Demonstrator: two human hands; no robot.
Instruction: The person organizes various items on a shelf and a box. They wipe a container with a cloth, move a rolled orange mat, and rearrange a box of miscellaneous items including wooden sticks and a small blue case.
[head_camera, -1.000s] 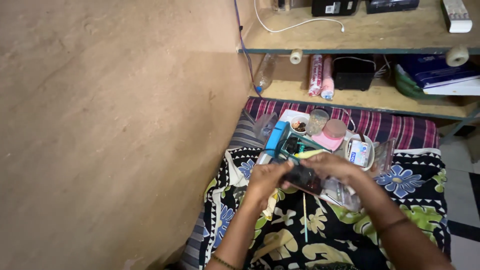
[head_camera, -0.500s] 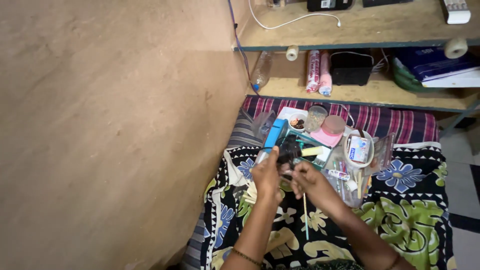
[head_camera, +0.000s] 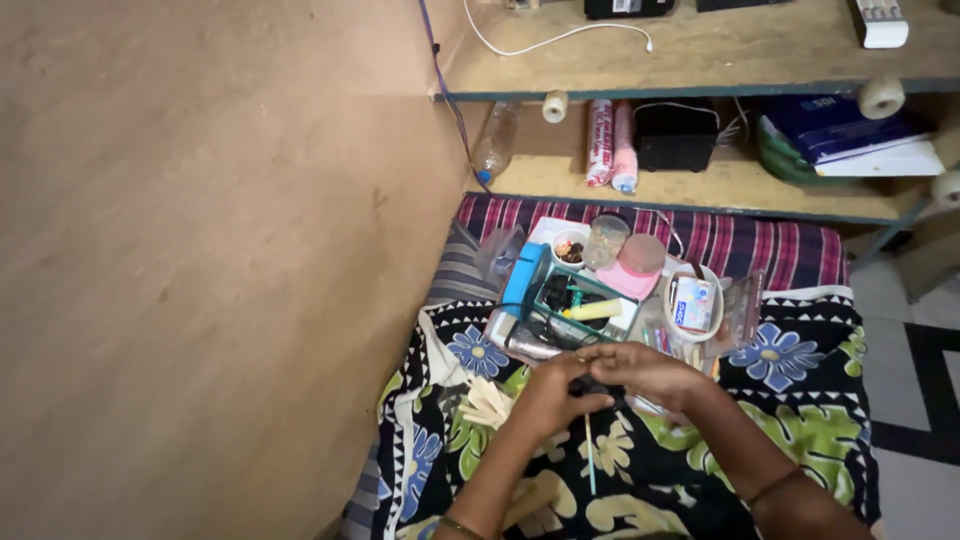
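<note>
My left hand (head_camera: 550, 400) and my right hand (head_camera: 645, 372) meet over a flower-patterned cloth (head_camera: 790, 430), both closed around a small dark object (head_camera: 592, 386) that is mostly hidden between the fingers. A thin teal stick (head_camera: 590, 460) lies on the cloth just below the hands. Just beyond my hands sits a blue-edged open box (head_camera: 560, 300) of small craft things, with a yellow tube (head_camera: 592, 311) in it. Pale wooden sticks (head_camera: 487, 402) lie to the left of my left hand.
A bare tan wall (head_camera: 200, 250) fills the left. Behind the box stand a clear jar (head_camera: 604, 240), a pink lidded tub (head_camera: 637, 266), a small bowl (head_camera: 568, 249) and a white cup with a packet (head_camera: 692, 303). Wooden shelves (head_camera: 700, 190) hold a bottle, rolls, a black box and books.
My hands have drawn back from the box toward me and lowered, still closed together on the dark object. The view has shifted slightly right and down.
</note>
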